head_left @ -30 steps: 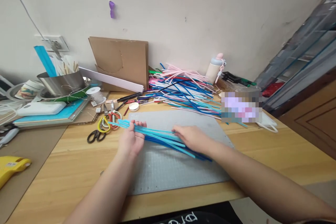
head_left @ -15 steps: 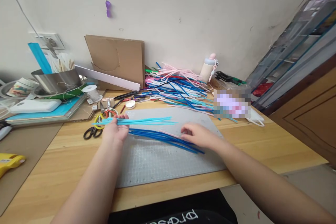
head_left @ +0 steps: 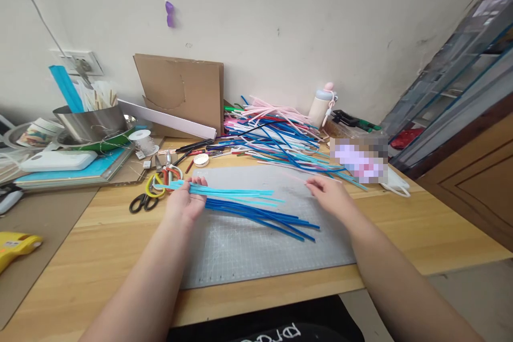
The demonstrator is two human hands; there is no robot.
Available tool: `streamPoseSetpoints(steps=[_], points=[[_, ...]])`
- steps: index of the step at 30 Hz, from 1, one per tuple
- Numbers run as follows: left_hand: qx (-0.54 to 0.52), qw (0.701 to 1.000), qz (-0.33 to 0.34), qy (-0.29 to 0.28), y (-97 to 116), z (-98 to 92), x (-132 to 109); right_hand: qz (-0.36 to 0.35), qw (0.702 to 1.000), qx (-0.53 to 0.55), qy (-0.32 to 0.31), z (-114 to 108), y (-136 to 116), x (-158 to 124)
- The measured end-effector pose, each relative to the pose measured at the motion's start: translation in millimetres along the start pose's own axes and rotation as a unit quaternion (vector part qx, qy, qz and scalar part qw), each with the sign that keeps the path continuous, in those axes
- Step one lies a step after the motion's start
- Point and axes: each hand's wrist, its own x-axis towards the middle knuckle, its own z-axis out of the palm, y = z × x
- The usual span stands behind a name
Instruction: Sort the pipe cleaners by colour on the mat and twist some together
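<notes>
Manually held cyan stems [head_left: 236, 192], sticks [head_left: 105, 100] in pot [head_left: 86, 125]

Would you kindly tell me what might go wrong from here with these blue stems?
The light blue stems fan out beyond the left grip, so some might slip free. The dark blue stems lie just below them in view, so the colours could get mixed. The light blue ends at left overlap the yellow scissor handles in view and might snag there.

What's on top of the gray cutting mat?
Dark blue pipe cleaners lie on the cutting mat. The left hand, holding light-blue pipe cleaners, hides the dark ones' left ends; whatever lies beneath that hand cannot be seen.
</notes>
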Motion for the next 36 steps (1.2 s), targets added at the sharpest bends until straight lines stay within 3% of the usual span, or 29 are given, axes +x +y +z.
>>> streamPoseSetpoints(steps=[2, 6, 15, 17, 20, 24, 25, 27, 28, 30, 33, 36], points=[[0.000, 1.000, -0.023, 0.003, -6.8, -1.0, -1.7, 0.047, 0.998, -0.034, 0.028, -12.7, 23.2, 2.7], [-0.003, 0.999, -0.046, 0.004, -20.6, -0.6, -5.2, 0.095, 0.993, -0.061, 0.025, -23.2, 50.4, 0.8], [0.070, 0.993, -0.067, 0.066, -77.7, 38.2, 0.9, 0.089, 0.992, 0.018, 0.085, -9.8, 43.1, -0.7], [0.100, 0.989, -0.090, 0.064, -77.9, 44.0, -1.4, 0.081, 0.991, 0.039, 0.098, -10.5, 42.7, -1.8], [0.143, 0.978, -0.148, 0.022, -57.5, 44.3, -18.4, 0.071, 0.988, 0.063, 0.122, -14.9, 34.8, -5.6], [0.192, 0.962, -0.189, -0.038, -29.1, 24.6, -68.7, 0.005, 0.983, 0.139, 0.122, -20.9, -12.2, -24.9], [0.207, 0.958, -0.187, -0.058, -28.2, 16.1, -82.9, -0.026, 0.985, 0.150, 0.079, -21.2, -30.5, -33.1], [0.288, 0.924, -0.170, -0.185, -34.3, -3.1, -106.6, -0.095, 0.980, 0.162, -0.057, -19.6, -68.7, -51.7], [0.324, 0.902, -0.141, -0.249, -39.6, -12.8, -114.6, -0.134, 0.969, 0.161, -0.132, -17.7, -86.3, -60.7], [0.384, 0.862, -0.065, -0.323, -49.1, -30.9, -121.5, -0.204, 0.944, 0.138, -0.219, -12.1, -113.1, -74.8], [0.452, 0.832, 0.009, -0.322, -44.9, -55.6, -115.7, -0.258, 0.922, 0.134, -0.255, -1.8, -125.5, -78.3], [0.510, 0.812, 0.066, -0.275, -9.1, -84.3, -106.7, -0.283, 0.930, 0.130, -0.194, 6.9, -110.8, -58.3]])
